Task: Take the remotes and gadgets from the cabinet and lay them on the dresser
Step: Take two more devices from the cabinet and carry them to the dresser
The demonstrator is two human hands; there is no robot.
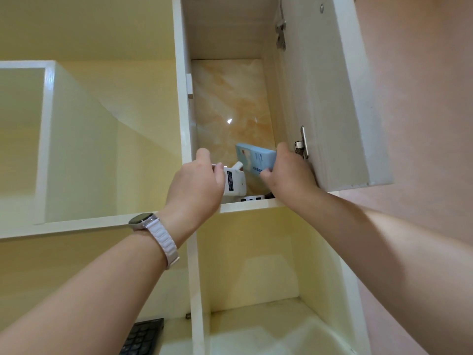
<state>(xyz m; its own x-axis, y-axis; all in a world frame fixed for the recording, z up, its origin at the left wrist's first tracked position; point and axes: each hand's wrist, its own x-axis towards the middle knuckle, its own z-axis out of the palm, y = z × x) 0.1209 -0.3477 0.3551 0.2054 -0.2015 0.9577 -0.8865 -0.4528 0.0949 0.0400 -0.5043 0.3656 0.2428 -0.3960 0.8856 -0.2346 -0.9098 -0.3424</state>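
Both hands reach up into the open cabinet compartment (252, 204). My left hand (197, 183), with a watch on a white strap at the wrist, is closed around a white charger plug (234, 181) with a dark label. My right hand (289, 172) grips a light blue flat box (254, 158), tilted and lifted above the shelf. A white gadget with dark ports (252, 199) lies on the shelf floor below them, mostly hidden by the shelf edge.
The cabinet door (332, 98) stands open to the right, with metal hinges, close to my right hand. Open cream shelf cubbies (102, 149) lie left and below. A black keyboard (144, 338) rests at the bottom left.
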